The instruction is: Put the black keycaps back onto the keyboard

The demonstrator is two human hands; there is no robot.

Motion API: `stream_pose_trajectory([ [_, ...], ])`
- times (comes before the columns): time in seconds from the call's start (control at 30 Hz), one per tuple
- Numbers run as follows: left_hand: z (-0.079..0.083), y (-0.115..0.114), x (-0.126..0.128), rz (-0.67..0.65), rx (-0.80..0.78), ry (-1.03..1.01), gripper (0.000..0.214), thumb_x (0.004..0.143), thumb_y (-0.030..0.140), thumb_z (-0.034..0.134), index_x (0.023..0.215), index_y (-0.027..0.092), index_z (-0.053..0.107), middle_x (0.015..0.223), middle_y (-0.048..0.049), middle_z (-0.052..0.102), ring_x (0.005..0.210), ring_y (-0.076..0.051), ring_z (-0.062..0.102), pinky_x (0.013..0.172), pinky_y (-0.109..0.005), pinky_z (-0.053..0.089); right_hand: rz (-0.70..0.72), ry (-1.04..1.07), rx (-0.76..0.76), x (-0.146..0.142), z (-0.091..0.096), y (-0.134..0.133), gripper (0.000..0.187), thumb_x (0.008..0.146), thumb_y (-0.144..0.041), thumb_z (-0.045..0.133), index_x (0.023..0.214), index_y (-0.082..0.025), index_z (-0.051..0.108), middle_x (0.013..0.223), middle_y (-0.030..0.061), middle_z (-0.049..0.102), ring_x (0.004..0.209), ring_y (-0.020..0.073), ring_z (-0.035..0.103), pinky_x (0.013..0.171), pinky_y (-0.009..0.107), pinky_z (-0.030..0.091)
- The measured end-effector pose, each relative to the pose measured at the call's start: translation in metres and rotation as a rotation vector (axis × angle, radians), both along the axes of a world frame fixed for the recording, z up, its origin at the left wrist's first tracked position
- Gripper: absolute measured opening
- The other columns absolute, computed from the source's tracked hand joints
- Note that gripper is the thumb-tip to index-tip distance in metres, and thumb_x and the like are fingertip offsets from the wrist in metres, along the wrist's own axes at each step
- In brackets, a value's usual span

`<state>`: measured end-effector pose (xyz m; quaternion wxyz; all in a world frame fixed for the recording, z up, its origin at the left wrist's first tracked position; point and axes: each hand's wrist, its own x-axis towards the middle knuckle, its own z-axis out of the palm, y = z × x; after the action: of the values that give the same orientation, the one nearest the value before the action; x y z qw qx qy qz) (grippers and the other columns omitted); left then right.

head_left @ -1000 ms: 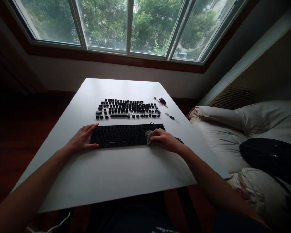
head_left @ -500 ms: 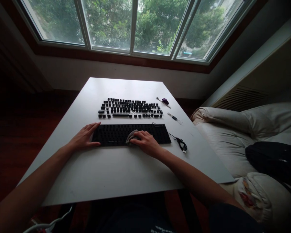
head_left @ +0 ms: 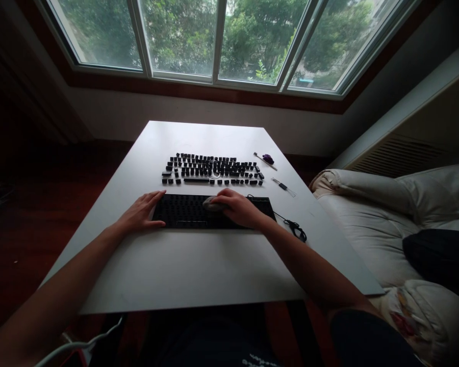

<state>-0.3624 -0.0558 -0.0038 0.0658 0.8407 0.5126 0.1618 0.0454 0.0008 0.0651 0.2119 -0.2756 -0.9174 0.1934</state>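
A black keyboard (head_left: 183, 210) stripped of its keycaps lies on the white table (head_left: 199, 265). My left hand (head_left: 141, 214) rests flat and open against the keyboard's left end. My right hand (head_left: 237, 208) is closed on a small grey cloth (head_left: 211, 203) and presses it on the keyboard's upper middle. Several black keycaps (head_left: 213, 169) lie in rows just behind the keyboard. The keyboard's cable (head_left: 294, 227) trails off to its right.
A thin brush with a purple item (head_left: 266, 158) and a small wire tool (head_left: 283, 186) lie at the table's far right. A white sofa (head_left: 371, 214) with a dark cushion (head_left: 439, 260) stands right of the table. Windows fill the back wall.
My right hand has slid the cloth leftward from the keyboard's right end to its middle, then up toward its far edge. My left hand has kept its place.
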Motion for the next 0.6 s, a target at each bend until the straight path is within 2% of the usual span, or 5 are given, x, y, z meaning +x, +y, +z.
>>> stream_pose_trajectory([
  [0.1,0.0,0.0,0.0,-0.003,0.003,-0.004,0.108,0.08,0.071,0.068,0.164,0.028,0.014,0.159,-0.0147,0.036,0.14,-0.039,0.039,0.117,-0.053,0.034,0.059,0.019,0.153,-0.054,-0.018,-0.009,0.036,0.091,-0.008,0.061,0.122,-0.024,0.07,0.127,0.0098,0.061,0.116,0.0227,0.057,0.099,0.037,0.046],
  [0.2,0.0,0.001,-0.001,-0.007,0.0,0.0,0.107,0.08,0.069,0.068,0.163,0.029,0.014,0.159,-0.0146,0.035,0.14,-0.039,0.039,0.116,-0.054,0.033,0.114,-0.031,0.287,-0.101,-0.032,-0.019,0.032,0.097,-0.016,0.058,0.125,-0.028,0.068,0.133,0.0087,0.058,0.118,0.0242,0.053,0.101,0.038,0.043],
  [0.37,0.0,0.002,-0.001,-0.031,-0.009,-0.009,0.112,0.078,0.065,0.071,0.164,0.028,0.009,0.158,-0.0158,0.035,0.14,-0.039,0.039,0.117,-0.054,0.032,0.22,-0.143,0.432,-0.164,-0.04,-0.024,0.029,0.104,-0.027,0.047,0.125,-0.03,0.067,0.133,0.0093,0.057,0.118,0.0255,0.049,0.096,0.039,0.039],
  [0.47,0.001,0.001,0.0,-0.033,-0.004,-0.018,0.111,0.079,0.064,0.071,0.164,0.028,0.008,0.157,-0.016,0.037,0.14,-0.039,0.04,0.116,-0.054,0.033,0.344,-0.187,0.423,-0.168,-0.037,-0.013,0.028,0.101,-0.026,0.053,0.125,-0.03,0.067,0.134,0.0097,0.057,0.118,0.0253,0.049,0.096,0.038,0.039],
  [0.6,0.001,0.0,0.0,-0.017,-0.003,-0.016,0.11,0.079,0.066,0.07,0.164,0.03,0.012,0.157,-0.0153,0.037,0.139,-0.039,0.04,0.116,-0.055,0.033,0.454,-0.221,0.352,-0.129,-0.027,0.007,0.027,0.096,-0.016,0.058,0.112,-0.03,0.074,0.131,0.0048,0.061,0.115,0.0233,0.053,0.095,0.036,0.042],
])
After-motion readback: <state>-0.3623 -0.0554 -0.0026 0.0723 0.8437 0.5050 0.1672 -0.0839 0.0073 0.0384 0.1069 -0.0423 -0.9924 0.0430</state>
